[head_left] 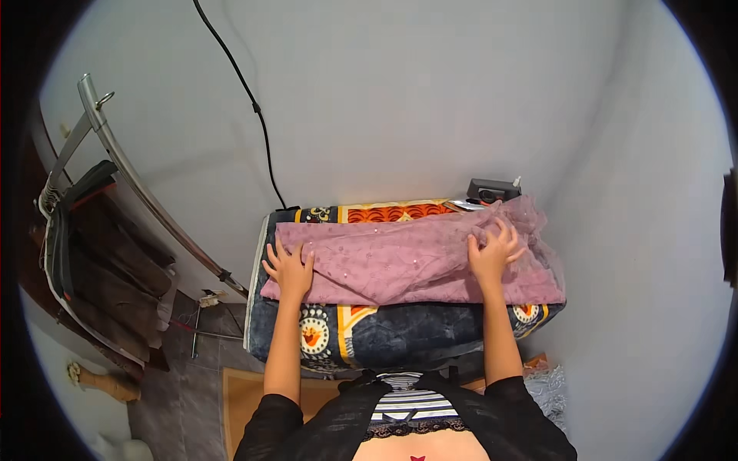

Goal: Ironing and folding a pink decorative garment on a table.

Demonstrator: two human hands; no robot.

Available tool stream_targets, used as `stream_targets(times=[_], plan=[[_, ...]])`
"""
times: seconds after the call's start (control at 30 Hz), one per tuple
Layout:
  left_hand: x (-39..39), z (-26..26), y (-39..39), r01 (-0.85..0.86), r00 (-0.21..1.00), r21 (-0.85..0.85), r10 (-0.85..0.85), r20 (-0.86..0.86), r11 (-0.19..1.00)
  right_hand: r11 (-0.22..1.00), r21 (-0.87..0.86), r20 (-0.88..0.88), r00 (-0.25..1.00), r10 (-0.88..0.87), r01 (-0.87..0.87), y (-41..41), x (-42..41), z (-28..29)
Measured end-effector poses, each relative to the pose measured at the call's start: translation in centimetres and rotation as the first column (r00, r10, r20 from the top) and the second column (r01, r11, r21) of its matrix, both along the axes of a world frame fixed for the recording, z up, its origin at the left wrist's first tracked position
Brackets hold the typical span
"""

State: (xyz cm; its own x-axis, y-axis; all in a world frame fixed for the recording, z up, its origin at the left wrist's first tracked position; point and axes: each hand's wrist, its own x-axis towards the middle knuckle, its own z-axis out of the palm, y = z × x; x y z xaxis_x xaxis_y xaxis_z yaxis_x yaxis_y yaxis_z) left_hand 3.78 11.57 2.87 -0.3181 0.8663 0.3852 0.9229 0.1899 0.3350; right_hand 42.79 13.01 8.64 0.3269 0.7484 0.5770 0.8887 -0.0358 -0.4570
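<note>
A pink patterned cloth [369, 253] with small pearl-like beads lies folded across a padded table covered by a dark patterned blanket [415, 334]. My left hand [291, 271] rests with spread fingers on the cloth's left end. On the right, my right hand [494, 250] touches the sheer, gathered part of the cloth, thumb and fingers apart. Whether its fingertips pinch any fabric cannot be told. Ruffled sheer fabric bunches beyond the right hand, at the cloth's upper right corner.
A dark device [493, 190] stands at the blanket's far right edge by the wall. A black cable [253, 104] hangs down the wall. To the left, dark garments [109, 248] hang near a curved metal rail [144, 178]. A silvery crinkled bundle [549, 395] lies low at right.
</note>
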Motion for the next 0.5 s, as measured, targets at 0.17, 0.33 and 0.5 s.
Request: stream_targets(times=[0.17, 0.33, 0.5], plan=[[0.0, -0.3, -0.4, -0.022, 1.0, 0.013, 0.022, 0.022, 1.0, 0.986, 0.059, 0.024, 0.987, -0.157, 0.155, 1.2, -1.5, -0.2], [-1.8, 2.2, -4.3, 0.03, 0.996, -0.158, -0.015, 0.091, 0.987, 0.953, -0.051, 0.061, 0.952, 0.301, -0.299, -1.0, -8.9, 1.0], [-3.9, 2.3, -7.8, 0.052, 0.998, -0.327, -0.041, 0.041, 0.944, 0.76, -0.175, 0.091, 0.759, 0.645, -0.625, -1.5, -16.5, 0.6]])
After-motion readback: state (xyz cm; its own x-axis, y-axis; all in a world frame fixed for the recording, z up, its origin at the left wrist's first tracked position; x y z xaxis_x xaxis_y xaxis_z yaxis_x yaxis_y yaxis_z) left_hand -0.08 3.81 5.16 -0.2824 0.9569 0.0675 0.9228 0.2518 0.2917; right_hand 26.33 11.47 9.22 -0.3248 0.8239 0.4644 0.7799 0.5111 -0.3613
